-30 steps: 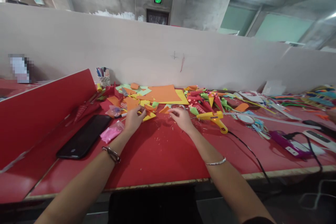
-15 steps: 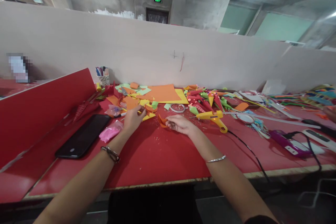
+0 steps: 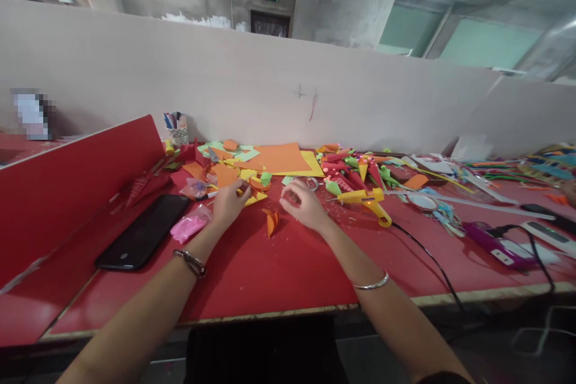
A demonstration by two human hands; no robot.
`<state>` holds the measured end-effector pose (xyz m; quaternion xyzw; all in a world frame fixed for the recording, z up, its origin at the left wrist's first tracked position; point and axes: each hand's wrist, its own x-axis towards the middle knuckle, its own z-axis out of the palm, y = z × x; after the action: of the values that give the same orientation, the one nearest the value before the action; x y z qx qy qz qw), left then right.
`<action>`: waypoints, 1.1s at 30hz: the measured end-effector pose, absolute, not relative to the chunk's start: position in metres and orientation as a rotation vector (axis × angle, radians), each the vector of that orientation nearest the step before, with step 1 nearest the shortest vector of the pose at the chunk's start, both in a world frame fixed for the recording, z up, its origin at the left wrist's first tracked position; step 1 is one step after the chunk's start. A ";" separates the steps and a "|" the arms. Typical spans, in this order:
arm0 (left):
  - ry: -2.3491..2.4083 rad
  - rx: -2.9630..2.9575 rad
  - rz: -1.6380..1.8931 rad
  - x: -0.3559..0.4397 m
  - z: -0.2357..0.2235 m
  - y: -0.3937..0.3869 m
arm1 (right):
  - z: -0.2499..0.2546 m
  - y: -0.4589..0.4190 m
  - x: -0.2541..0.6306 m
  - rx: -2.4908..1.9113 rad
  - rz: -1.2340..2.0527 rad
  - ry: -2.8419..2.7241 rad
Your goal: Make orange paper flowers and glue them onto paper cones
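Observation:
A curled orange paper or felt piece (image 3: pixel 270 223) lies loose on the red tabletop between my hands. Just behind and right of it is my right hand (image 3: pixel 306 203), its thumb and fingers curved apart with nothing held. A roll of clear tape (image 3: pixel 312 183) shows partly behind those fingers. My left hand (image 3: pixel 229 203) rests at the near edge of a scrap pile, fingers curled and bent together. Yellow scraps (image 3: pixel 255 198) and an orange scrap (image 3: pixel 256 184) touch or lie close by its fingertips; whether it pinches one is hidden.
A black phone (image 3: pixel 144 233) and a pink packet (image 3: pixel 189 225) lie left. To the right are a yellow glue gun (image 3: pixel 366 199) with a trailing cord, a purple power strip (image 3: pixel 499 245) and a heap of coloured cones (image 3: pixel 348 171). Orange sheets (image 3: pixel 281 157) lie behind.
My right hand has let go of the curled orange piece, which now lies on the table, and has risen slightly away with its fingers parted. My left hand has stayed nearly still.

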<state>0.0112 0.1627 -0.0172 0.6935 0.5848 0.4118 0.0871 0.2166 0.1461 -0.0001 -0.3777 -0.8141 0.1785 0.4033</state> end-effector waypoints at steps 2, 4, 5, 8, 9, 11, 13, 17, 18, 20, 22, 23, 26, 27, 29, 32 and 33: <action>1.752 2.064 1.233 0.011 -0.018 0.164 | 0.005 0.141 0.217 -0.860 0.439 -2.215; 1.747 2.065 1.237 0.010 -0.019 0.164 | 0.008 0.138 0.218 -0.809 0.446 -2.315; 1.739 2.065 1.235 0.010 -0.018 0.164 | 0.008 0.137 0.218 -0.794 0.446 -2.358; 1.730 2.058 1.220 0.011 -0.017 0.163 | 0.007 0.139 0.221 -0.760 0.424 -2.511; 1.735 2.051 1.218 0.012 -0.016 0.163 | 0.006 0.141 0.222 -0.758 0.414 -2.552; 1.741 2.044 1.220 0.013 -0.015 0.162 | 0.003 0.143 0.224 -0.773 0.400 -2.606; 1.742 2.046 1.227 0.013 -0.014 0.161 | 0.000 0.145 0.225 -0.812 0.392 -2.625; 1.733 2.054 1.231 0.014 -0.014 0.160 | -0.006 0.146 0.222 -0.820 0.401 -2.608; 1.731 2.054 1.230 0.014 -0.014 0.160 | -0.007 0.146 0.220 -0.811 0.405 -2.586; 1.737 2.054 1.221 0.013 -0.015 0.161 | -0.007 0.147 0.219 -0.814 0.397 -2.519; 1.749 2.062 1.206 0.012 -0.016 0.162 | -0.006 0.149 0.220 -0.832 0.372 -2.443; 1.748 2.071 1.197 0.011 -0.017 0.163 | -0.004 0.150 0.221 -0.833 0.365 -2.411; 1.726 2.119 1.168 0.009 -0.018 0.164 | 0.000 0.154 0.228 -0.819 0.403 -2.303; 1.714 2.142 1.156 0.009 -0.018 0.164 | 0.001 0.156 0.230 -0.817 0.444 -2.260; 1.674 2.197 1.129 0.008 -0.016 0.164 | 0.002 0.159 0.235 -0.827 0.545 -2.156; 1.579 2.304 1.075 0.009 -0.014 0.163 | 0.003 0.162 0.239 -0.824 0.626 -2.066; 1.540 2.343 1.048 0.009 -0.013 0.163 | 0.003 0.162 0.240 -0.819 0.618 -2.063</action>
<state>0.0088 0.1627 -0.0130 0.7807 0.5130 0.3490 0.0743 0.2399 0.1618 0.0029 -0.3249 -0.8179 0.2452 0.4067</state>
